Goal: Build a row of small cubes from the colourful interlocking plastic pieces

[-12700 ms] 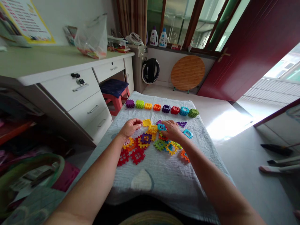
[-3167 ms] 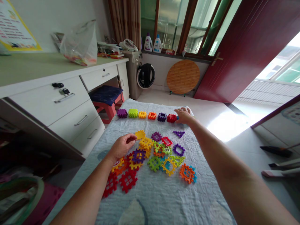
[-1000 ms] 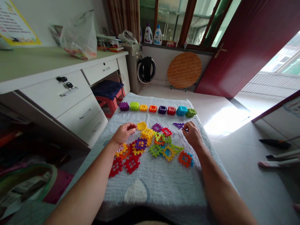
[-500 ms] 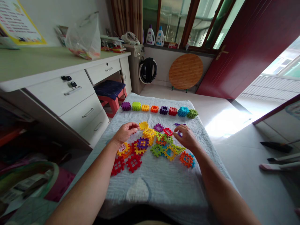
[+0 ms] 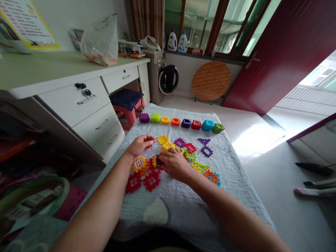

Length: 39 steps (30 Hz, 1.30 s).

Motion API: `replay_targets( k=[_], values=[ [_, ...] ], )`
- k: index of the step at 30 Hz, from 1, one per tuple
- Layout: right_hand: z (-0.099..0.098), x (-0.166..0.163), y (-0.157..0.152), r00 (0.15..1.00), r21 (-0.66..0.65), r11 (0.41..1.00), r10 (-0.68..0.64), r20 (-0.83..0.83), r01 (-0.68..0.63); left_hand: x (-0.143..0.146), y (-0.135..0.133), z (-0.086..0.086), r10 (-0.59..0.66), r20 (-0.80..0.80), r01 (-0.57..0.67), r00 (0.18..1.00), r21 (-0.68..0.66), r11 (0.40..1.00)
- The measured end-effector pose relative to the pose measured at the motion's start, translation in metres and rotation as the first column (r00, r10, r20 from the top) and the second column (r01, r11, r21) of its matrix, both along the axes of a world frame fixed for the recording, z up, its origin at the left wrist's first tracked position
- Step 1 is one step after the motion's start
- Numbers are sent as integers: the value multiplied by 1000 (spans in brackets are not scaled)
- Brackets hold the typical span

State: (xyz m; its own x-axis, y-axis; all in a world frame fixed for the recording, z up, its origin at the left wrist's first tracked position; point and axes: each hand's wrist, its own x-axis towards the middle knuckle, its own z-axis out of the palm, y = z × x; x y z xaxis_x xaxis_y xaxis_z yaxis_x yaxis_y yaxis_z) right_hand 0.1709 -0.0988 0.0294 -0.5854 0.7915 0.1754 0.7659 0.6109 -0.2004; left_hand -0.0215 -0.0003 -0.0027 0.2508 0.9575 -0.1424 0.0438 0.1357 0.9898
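My right hand [image 5: 174, 163] reaches over the pile of plastic interlocking pieces, its fingers pinched on a dark purple square piece [image 5: 159, 160], which is mostly hidden. My left hand [image 5: 141, 146] is held at the pile's left, fingers loosely bent and apart, with nothing in it. Just right of its fingertips lies a yellow piece [image 5: 163, 139]. Nearer me are red square pieces [image 5: 151, 180] and a yellow-orange window piece [image 5: 139, 164]. Right of the pile, a purple triangle [image 5: 204, 141] and a purple square frame [image 5: 207, 151] lie apart on the cloth.
A row of assembled blocks [image 5: 175, 121] in several colours runs across the far side of the cloth-covered table [image 5: 194, 206]. A desk with drawers [image 5: 89, 108] stands at the left, a stool [image 5: 127, 99] beside it. Behind are a washing machine [image 5: 154, 70] and a round wooden board [image 5: 211, 80].
My right hand has moved left from the purple pieces at the right, leaving them on the cloth, to the dark purple square in the pile. My left hand stays near the yellow piece.
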Motion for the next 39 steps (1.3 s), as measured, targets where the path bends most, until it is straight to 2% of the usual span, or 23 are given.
replay_targets(
  k=[5,10,13,14,16,18,19,21,25,31,35,39],
  values=[
    [5,22,1,994,-22,1000,11,-111,-14,2,0,0,1,-20,0,1000,23,1000],
    [4,41,-4,979,-129,986,82,-187,-107,5,-1,0,-4,-48,7,999,55,998],
    [3,51,-7,950,-162,977,81,-302,-135,5,-2,-1,3,-52,0,999,56,998],
    [2,56,-7,935,-168,981,34,-353,-98,5,-2,-1,7,-50,-4,999,52,999],
    [-1,70,-6,876,-183,980,-155,-457,78,5,-2,-1,10,-48,-8,999,46,999],
    [-4,89,-3,763,-208,929,-370,-529,306,5,-1,-1,10,-53,-8,999,48,999],
    [-6,100,-1,716,-213,897,-438,-544,387,5,-1,-2,9,-56,-6,998,52,999],
    [-8,120,2,683,-228,853,-514,-519,469,5,-1,-3,8,-62,-5,998,59,998],
    [-11,144,5,724,-236,799,-601,-339,553,5,-1,-4,7,-70,-2,998,71,997],
    [-12,145,1,804,-109,805,-591,-67,583,5,-2,-4,12,-87,-4,996,87,996],
    [-14,142,-1,825,-104,819,-565,25,564,6,-2,-5,6,-83,2,997,90,996],
    [-17,141,-1,825,-105,818,-564,50,565,7,-2,-5,9,-77,-2,997,88,996]
  ],
)
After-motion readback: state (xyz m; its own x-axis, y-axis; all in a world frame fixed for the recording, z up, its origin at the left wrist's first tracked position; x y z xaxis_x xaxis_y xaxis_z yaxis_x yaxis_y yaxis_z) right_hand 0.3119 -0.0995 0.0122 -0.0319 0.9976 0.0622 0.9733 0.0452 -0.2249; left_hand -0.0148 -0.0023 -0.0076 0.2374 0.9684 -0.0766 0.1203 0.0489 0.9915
